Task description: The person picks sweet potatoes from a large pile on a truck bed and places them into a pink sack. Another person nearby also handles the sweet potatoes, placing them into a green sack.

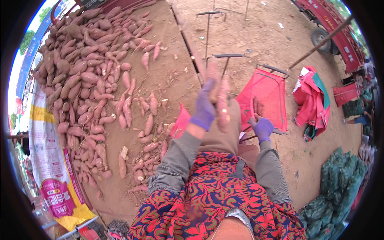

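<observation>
My left hand [204, 109], in a purple glove, is blurred over my lap. Its fingers are around pink sweet potatoes [223, 103], one reaching up past the fingertips. My right hand [262, 128], also gloved, grips the near edge of a red mesh bag [271, 96]. The bag hangs on a metal frame stand [273, 69] to my right, its mouth held wide. A few sweet potatoes [258, 105] show in the bag, just beyond my right fingers. To my left a large heap of sweet potatoes [87, 60] lies on a soil-covered surface, with looser ones nearer me.
Metal stands with bar tops [229, 55] rise ahead. Red and green bags [312, 99] lie bunched at the right. Filled green mesh bags [339, 186] stand at the lower right. A red truck [333, 33] and a slanting pole [321, 43] are at the upper right. A printed sack [48, 144] edges the left.
</observation>
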Demonstrator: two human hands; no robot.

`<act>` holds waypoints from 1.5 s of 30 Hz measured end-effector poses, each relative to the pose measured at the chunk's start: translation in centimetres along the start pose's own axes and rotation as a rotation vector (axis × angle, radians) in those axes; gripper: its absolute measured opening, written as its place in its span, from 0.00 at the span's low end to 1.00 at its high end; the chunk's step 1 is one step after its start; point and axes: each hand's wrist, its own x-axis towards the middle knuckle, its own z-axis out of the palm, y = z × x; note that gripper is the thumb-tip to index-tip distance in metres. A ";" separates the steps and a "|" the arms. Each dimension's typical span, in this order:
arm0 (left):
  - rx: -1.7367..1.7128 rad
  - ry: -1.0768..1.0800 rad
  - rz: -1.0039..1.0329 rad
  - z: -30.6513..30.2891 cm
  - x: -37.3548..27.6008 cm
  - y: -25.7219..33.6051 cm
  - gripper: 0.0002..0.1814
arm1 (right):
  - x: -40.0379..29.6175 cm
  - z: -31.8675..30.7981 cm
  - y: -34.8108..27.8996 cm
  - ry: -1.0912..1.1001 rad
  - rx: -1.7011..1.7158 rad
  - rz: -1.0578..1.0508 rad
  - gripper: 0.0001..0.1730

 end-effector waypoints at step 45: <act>2.113 0.993 0.161 -21.2 -0.8 10.1 0.35 | 0.1 -2.2 -1.6 -0.080 -0.011 0.058 0.27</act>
